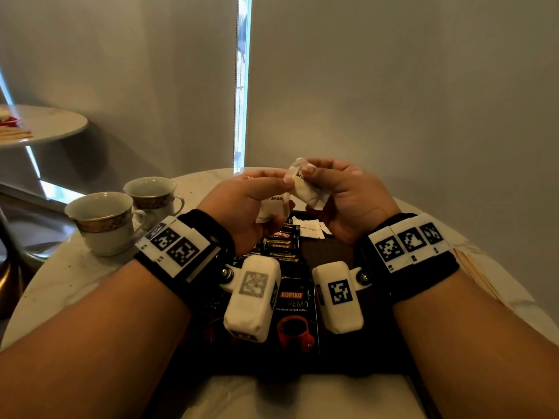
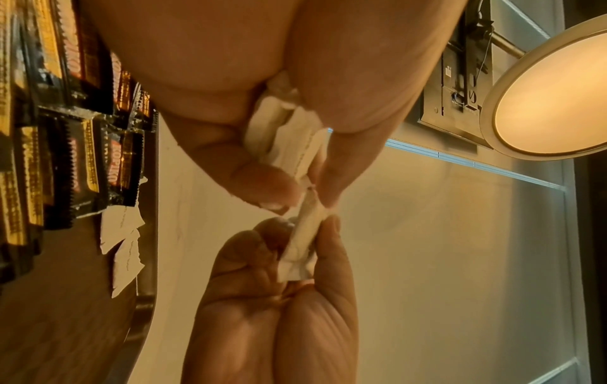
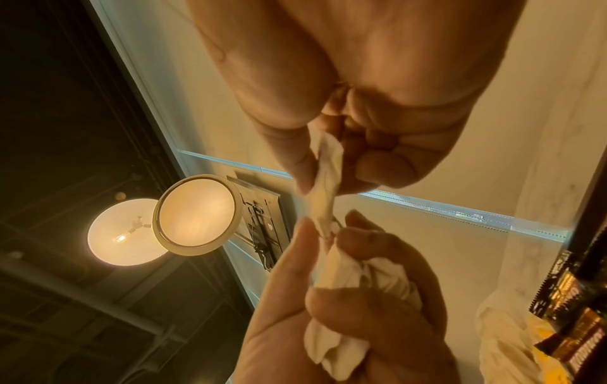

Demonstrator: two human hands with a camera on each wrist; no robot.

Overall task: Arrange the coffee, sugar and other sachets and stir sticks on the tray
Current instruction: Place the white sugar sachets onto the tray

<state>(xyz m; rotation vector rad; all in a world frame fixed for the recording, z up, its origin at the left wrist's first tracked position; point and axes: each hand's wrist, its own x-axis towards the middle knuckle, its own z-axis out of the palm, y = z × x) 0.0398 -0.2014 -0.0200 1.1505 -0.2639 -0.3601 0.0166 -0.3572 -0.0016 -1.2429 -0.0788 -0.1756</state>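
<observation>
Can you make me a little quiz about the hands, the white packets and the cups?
1. True or false: the right hand pinches a white sachet.
2. How many teacups stand on the table?
3. The black coffee sachets lie: A) in a cup, B) on the dark tray, C) in the left hand.

Key: 1 true; 2 two; 3 B.

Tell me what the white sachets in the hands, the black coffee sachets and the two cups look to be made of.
White sachets: matte paper, apparently; they crease softly and show stitched-looking seams.
Black coffee sachets: glossy foil or plastic film, judging by the sheen and serrated edges.
Cups: glazed ceramic or porcelain, likely; smooth white shine with a gold patterned band.
</observation>
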